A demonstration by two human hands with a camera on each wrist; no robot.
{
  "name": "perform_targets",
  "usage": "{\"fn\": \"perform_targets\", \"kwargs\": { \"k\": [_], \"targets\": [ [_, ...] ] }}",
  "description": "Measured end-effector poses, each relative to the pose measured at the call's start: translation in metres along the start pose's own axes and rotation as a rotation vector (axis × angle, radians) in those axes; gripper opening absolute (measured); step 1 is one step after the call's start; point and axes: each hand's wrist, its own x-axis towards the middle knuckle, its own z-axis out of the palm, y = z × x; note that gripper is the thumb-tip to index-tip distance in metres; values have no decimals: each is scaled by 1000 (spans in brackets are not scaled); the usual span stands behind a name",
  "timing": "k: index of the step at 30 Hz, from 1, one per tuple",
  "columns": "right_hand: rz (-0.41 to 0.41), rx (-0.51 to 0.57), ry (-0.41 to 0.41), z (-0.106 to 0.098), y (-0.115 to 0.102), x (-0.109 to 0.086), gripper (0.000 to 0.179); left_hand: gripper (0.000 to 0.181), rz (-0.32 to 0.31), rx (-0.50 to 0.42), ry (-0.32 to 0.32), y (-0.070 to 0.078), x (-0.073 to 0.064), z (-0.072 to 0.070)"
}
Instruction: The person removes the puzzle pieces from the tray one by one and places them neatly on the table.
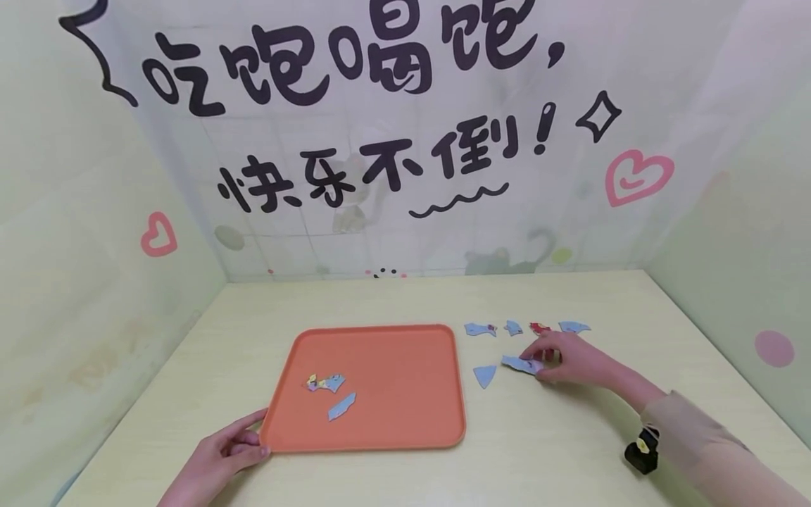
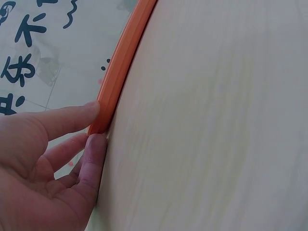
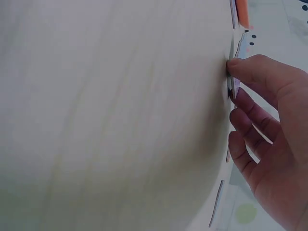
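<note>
My right hand (image 1: 567, 358) pinches a light blue puzzle piece (image 1: 517, 364) between thumb and fingers, low over the table to the right of the tray. In the right wrist view, the thin edge of that piece (image 3: 232, 79) shows between the thumb and a fingertip. My left hand (image 1: 218, 454) holds the near left corner of an orange tray (image 1: 412, 394), its thumb on the front side and a finger along the left side. In the left wrist view, the fingers meet the tray's rim (image 2: 115, 82) at the corner. On the tray lie a yellow-and-blue patterned piece (image 1: 326, 382) and a plain blue piece (image 1: 342, 406).
Beside the right hand lies a triangular blue piece (image 1: 484, 375). Behind it, a row holds a long blue piece (image 1: 479, 329), a small blue one (image 1: 513, 327), a red one (image 1: 539, 328) and another blue one (image 1: 574, 327). Printed cloth walls (image 1: 393, 239) enclose the table (image 1: 519, 451).
</note>
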Motion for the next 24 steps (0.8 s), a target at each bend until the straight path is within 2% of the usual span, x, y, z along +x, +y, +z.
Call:
{"fn": "perform_targets", "kwargs": {
  "k": [8,19,24],
  "targets": [
    [14,39,-16,-6,0,-9,27,68,-9,1,4,2,2,0],
    [39,115,-43,-1,5,-8,27,71,-5,-11,-18,-3,3,-1],
    [14,142,-38,3,7,-7,27,73,-21,-5,-7,-3,5,0]
  ]
}}
